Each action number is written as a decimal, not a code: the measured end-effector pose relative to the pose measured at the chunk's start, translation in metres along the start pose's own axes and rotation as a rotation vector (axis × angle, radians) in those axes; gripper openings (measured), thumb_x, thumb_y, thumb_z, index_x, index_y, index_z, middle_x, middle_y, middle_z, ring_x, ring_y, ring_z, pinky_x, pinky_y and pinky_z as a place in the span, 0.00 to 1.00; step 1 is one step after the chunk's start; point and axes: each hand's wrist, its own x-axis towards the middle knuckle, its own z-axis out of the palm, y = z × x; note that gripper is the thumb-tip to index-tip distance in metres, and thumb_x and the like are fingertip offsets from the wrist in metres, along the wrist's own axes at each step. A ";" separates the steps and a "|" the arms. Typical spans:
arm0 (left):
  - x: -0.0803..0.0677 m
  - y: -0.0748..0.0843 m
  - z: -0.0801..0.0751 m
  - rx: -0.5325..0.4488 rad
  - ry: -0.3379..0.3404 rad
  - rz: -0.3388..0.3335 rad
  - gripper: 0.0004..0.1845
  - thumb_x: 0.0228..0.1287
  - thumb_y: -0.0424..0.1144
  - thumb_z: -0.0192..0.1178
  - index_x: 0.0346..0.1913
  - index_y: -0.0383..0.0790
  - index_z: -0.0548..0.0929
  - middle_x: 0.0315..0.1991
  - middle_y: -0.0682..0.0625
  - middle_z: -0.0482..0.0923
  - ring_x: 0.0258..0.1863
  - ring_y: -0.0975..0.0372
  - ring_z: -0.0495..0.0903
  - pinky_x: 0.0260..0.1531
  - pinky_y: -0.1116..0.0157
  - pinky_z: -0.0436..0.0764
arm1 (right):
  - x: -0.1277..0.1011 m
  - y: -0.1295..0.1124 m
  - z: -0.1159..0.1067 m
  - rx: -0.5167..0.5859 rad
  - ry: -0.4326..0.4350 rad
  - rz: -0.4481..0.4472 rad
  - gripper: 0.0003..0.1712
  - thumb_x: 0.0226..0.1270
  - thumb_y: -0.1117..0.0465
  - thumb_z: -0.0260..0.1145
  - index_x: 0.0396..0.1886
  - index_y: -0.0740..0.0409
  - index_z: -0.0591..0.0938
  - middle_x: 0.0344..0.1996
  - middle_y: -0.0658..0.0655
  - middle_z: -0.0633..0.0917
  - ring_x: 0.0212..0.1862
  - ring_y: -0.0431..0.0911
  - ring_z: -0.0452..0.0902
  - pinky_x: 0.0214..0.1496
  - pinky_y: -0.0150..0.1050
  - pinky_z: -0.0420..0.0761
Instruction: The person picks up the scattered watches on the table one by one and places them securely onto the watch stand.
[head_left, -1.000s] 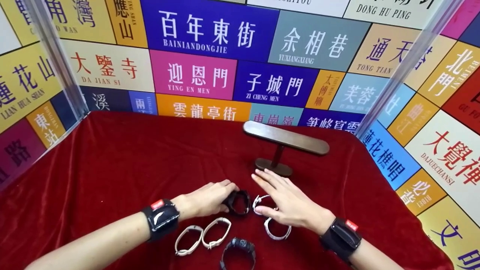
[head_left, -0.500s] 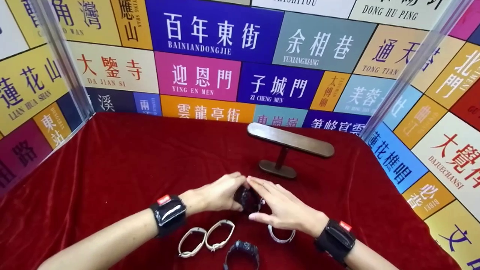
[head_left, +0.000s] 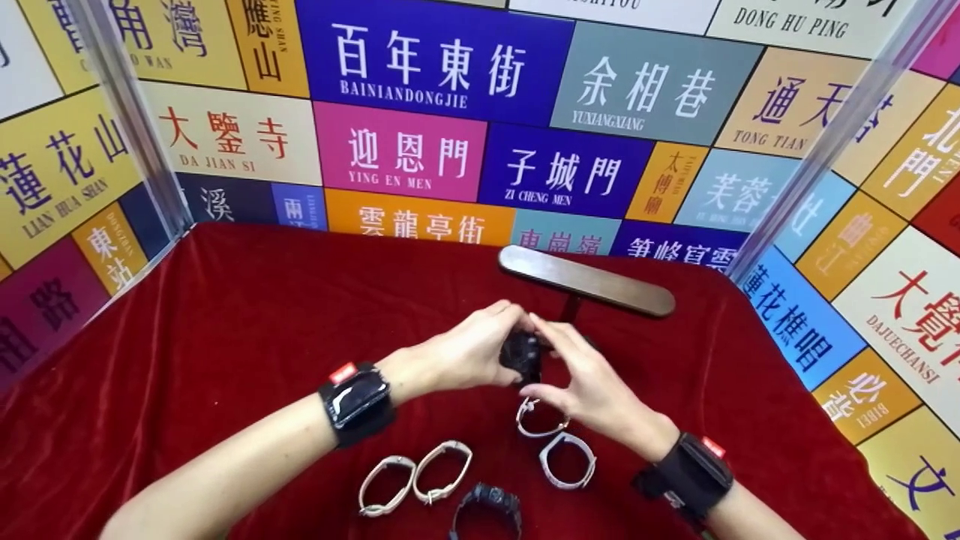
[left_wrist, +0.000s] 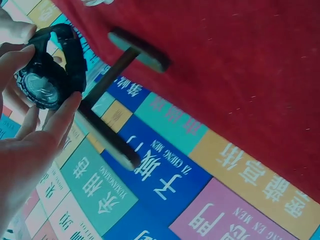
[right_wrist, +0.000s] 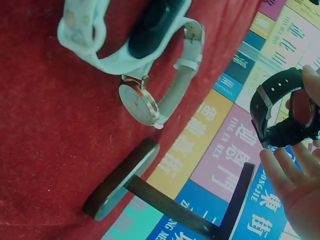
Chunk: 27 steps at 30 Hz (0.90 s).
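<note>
Right now both hands (head_left: 465, 356) (head_left: 592, 390) hold the black watch (head_left: 520, 352) between them.

The hands are hiding most of the black watch (head_left: 520, 352) and the wooden stand's base (head_left: 581, 341), while the near edge is cutting off another black watch (head_left: 486, 510).

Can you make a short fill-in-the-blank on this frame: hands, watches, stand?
1. Both hands, left hand and right hand, hold one chunky watch whose colour is ____.
2. The dark wooden T-shaped stand carries ____ watches on its bar.
3. Everything rests on a velvet cloth coloured ____.
4. The round-faced silver watch lies ____ the stand's base.

Missing words: black; no; red; beside
</note>
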 end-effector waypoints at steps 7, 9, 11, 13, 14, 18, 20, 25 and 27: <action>0.005 0.012 -0.004 0.053 0.031 0.057 0.29 0.44 0.39 0.71 0.50 0.39 0.71 0.45 0.48 0.74 0.48 0.61 0.74 0.53 0.70 0.75 | -0.001 0.001 -0.004 0.044 0.072 0.011 0.45 0.46 0.57 0.74 0.66 0.53 0.66 0.58 0.51 0.72 0.55 0.42 0.70 0.52 0.30 0.76; 0.004 0.014 -0.004 0.090 0.041 0.066 0.28 0.46 0.41 0.70 0.50 0.39 0.71 0.45 0.48 0.73 0.47 0.61 0.74 0.52 0.69 0.75 | -0.002 0.002 -0.005 0.042 0.088 -0.002 0.43 0.46 0.57 0.74 0.64 0.52 0.67 0.58 0.50 0.72 0.55 0.41 0.71 0.53 0.28 0.75; 0.003 0.016 -0.002 0.132 0.054 0.077 0.27 0.47 0.42 0.70 0.50 0.39 0.71 0.45 0.49 0.73 0.46 0.61 0.73 0.51 0.70 0.76 | -0.003 0.002 -0.004 0.035 0.106 -0.021 0.42 0.45 0.58 0.75 0.63 0.52 0.68 0.57 0.50 0.73 0.55 0.42 0.71 0.53 0.26 0.74; 0.002 0.017 0.000 0.177 0.073 0.096 0.27 0.48 0.43 0.70 0.50 0.40 0.71 0.45 0.49 0.72 0.46 0.61 0.72 0.51 0.71 0.76 | -0.004 0.004 -0.004 0.022 0.127 -0.042 0.42 0.45 0.59 0.75 0.63 0.53 0.69 0.57 0.50 0.73 0.55 0.42 0.72 0.54 0.27 0.74; 0.002 0.017 0.001 0.197 0.084 0.111 0.27 0.48 0.43 0.69 0.50 0.40 0.71 0.45 0.49 0.72 0.46 0.61 0.72 0.50 0.71 0.76 | -0.005 0.005 -0.004 0.015 0.138 -0.053 0.42 0.45 0.60 0.75 0.63 0.54 0.69 0.57 0.51 0.73 0.55 0.42 0.72 0.55 0.27 0.74; 0.000 0.019 0.005 0.263 0.136 0.180 0.25 0.49 0.43 0.68 0.49 0.40 0.71 0.45 0.49 0.71 0.47 0.61 0.71 0.50 0.71 0.76 | -0.007 0.005 -0.004 -0.006 0.193 -0.074 0.44 0.41 0.63 0.77 0.62 0.57 0.70 0.56 0.54 0.74 0.55 0.45 0.72 0.58 0.29 0.72; 0.001 0.019 0.006 0.273 0.151 0.201 0.25 0.49 0.42 0.68 0.49 0.40 0.71 0.45 0.49 0.71 0.47 0.61 0.71 0.51 0.71 0.75 | -0.006 -0.002 -0.006 -0.012 0.218 -0.078 0.44 0.38 0.66 0.77 0.60 0.62 0.71 0.54 0.58 0.75 0.54 0.47 0.73 0.57 0.31 0.73; 0.005 0.017 0.006 0.248 0.154 0.242 0.28 0.49 0.49 0.68 0.51 0.41 0.72 0.48 0.50 0.70 0.49 0.62 0.70 0.53 0.70 0.74 | -0.003 -0.021 -0.016 -0.012 0.248 -0.083 0.43 0.35 0.73 0.77 0.58 0.69 0.71 0.51 0.64 0.76 0.52 0.49 0.73 0.53 0.29 0.76; 0.009 0.014 0.005 0.218 0.146 0.253 0.32 0.49 0.54 0.67 0.54 0.42 0.71 0.50 0.50 0.69 0.50 0.62 0.69 0.55 0.68 0.73 | -0.003 -0.021 -0.020 -0.021 0.261 -0.078 0.43 0.35 0.73 0.76 0.58 0.70 0.71 0.51 0.64 0.76 0.52 0.48 0.74 0.54 0.27 0.75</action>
